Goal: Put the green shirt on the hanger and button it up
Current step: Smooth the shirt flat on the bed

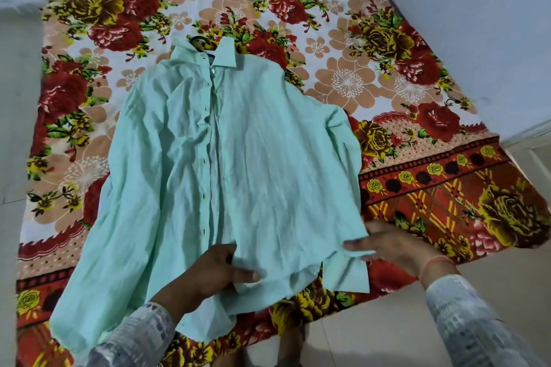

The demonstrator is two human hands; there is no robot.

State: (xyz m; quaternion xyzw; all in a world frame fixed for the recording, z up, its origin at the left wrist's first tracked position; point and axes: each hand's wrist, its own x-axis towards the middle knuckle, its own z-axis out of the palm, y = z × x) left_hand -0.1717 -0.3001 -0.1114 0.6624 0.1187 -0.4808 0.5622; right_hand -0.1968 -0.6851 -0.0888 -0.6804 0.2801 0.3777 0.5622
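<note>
The pale green shirt (238, 158) lies face up on the flowered sheet, collar pointing away from me, its button placket running down the middle. A dark hanger hook (199, 40) sticks out of the collar; the hanger's body is hidden inside the shirt. My left hand (208, 271) grips the front hem near the placket, thumb on top of the cloth. My right hand (390, 244) lies at the shirt's lower right edge by the sleeve cuff, fingers stretched out against the fabric.
The flowered bedsheet (387, 83) is spread over a pale tiled floor (417, 322). A white wall (477, 9) rises on the right, and bare floor runs along the left side. My feet show at the bottom edge under the shirt.
</note>
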